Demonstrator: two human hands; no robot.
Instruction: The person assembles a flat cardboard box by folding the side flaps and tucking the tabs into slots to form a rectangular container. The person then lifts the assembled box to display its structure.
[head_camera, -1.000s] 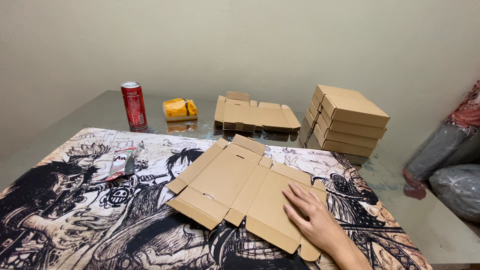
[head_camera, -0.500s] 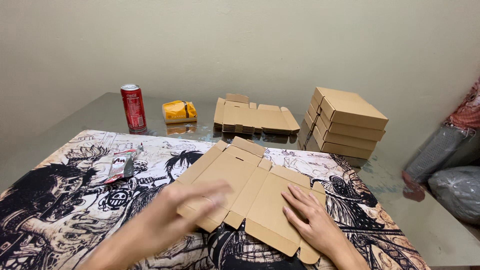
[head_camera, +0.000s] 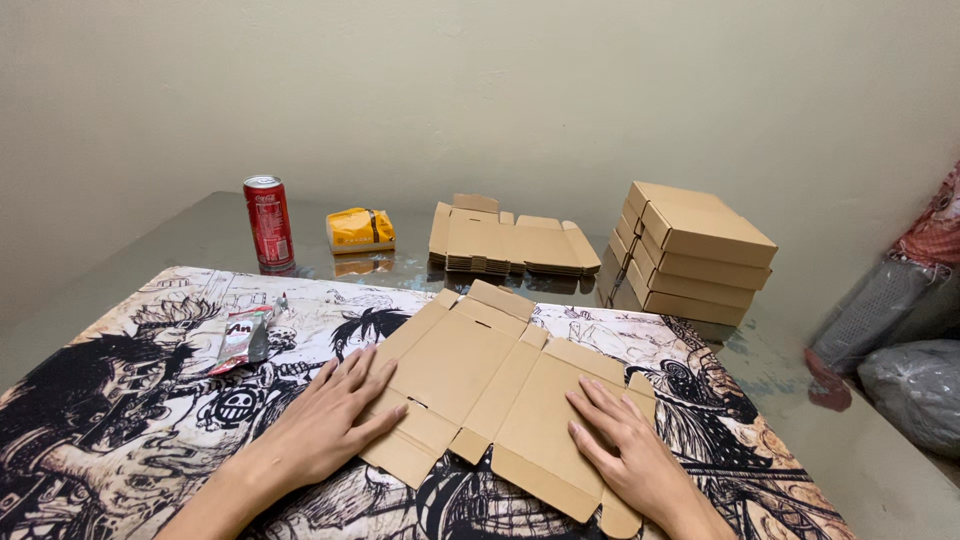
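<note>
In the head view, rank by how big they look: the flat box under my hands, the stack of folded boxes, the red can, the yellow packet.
1. flat box, nearest the camera
2. stack
3. red can and yellow packet: too alike to rank

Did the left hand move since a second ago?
Yes. The left hand was out of view then; it has come in from the bottom edge and now lies flat on the left side of the flat cardboard box, below the red can.

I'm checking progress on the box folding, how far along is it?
Done: a stack of folded boxes stands at the back right. In hand: left hand and right hand lie flat on an unfolded cardboard blank. Left: this blank, plus the pile of flat blanks behind it.
</note>
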